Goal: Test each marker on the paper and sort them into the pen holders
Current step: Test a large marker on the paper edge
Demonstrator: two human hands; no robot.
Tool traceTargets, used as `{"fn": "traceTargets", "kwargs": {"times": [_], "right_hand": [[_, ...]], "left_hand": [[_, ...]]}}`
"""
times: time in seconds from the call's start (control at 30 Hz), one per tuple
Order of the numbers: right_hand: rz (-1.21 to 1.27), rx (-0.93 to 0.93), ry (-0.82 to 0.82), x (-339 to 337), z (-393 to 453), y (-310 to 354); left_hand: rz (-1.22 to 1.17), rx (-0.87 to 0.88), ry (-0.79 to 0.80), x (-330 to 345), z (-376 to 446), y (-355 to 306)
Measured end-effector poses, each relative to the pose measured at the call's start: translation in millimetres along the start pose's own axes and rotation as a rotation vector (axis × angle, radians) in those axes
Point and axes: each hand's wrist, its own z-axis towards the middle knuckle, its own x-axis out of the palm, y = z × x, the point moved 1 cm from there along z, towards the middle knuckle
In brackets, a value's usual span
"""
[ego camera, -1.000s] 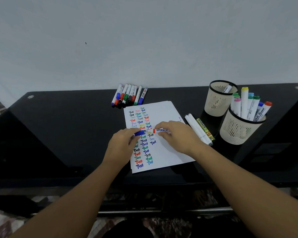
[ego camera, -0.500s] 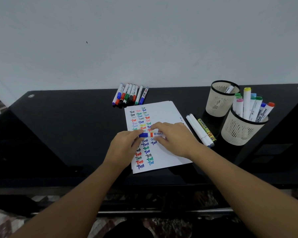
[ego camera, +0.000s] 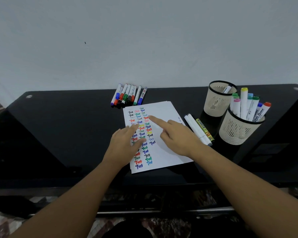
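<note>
So over on the left half of the frame it's mostly just bare black table (ego camera: 58, 134), nothing going on there. Moving toward the middle, my left hand (ego camera: 126, 143) lies flat on the paper (ego camera: 167, 134) with the fingers straight and spread a bit, covering part of the colored "Test" scribbles, not gripping anything. Above it, at the top center against the wall edge, there's the row of loose markers (ego camera: 128, 94) lying side by side, caps pointing down toward the sheet, just off its upper left corner. The paper itself sits dead center, columns of "Test" in black, red, green, blue and yellow running down its left side. My right hand (ego camera: 177, 136) is next, resting on the blank right part of the sheet with the index finger stretched out toward the top of the scribbles and the other fingers loosely bent, holding nothing that I can see. Just right of that hand, two white markers (ego camera: 196, 130) and a yellow marker (ego camera: 205, 129) lie diagonally beside the sheet's right edge. Far right are the two pen holders: the back pen holder (ego camera: 217, 103) with one marker poking out, and the front pen holder (ego camera: 237, 133) stuffed with a bunch of upright markers, caps up.
</note>
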Motion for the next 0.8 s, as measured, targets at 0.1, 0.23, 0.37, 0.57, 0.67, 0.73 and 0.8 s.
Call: {"fn": "traceTargets", "kwargs": {"times": [0.1,0.23,0.37,0.57,0.67,0.73,0.8], "right_hand": [[0.099,0.079,-0.046,0,-3,-5],[0.11,0.166,-0.084,-2,-9,-9],[0.107,0.209,-0.076,-4,-7,-18],[-0.467,0.186,-0.174,-5,-1,-39],[-0.593,0.192,-0.102,-3,3,-53],[-0.644,0.208,-0.068,-3,6,-59],[-0.646,0.22,-0.039,-4,7,-63]], "left_hand": [[0.029,-0.022,0.036,0,1,-1],[0.039,-0.01,0.027,-1,1,-3],[0.029,0.008,0.025,1,3,1],[0.007,0.016,0.009,4,3,6],[0.003,0.007,0.013,6,4,8],[0.007,0.005,0.006,6,4,9],[0.013,0.001,0.004,6,4,9]]}}
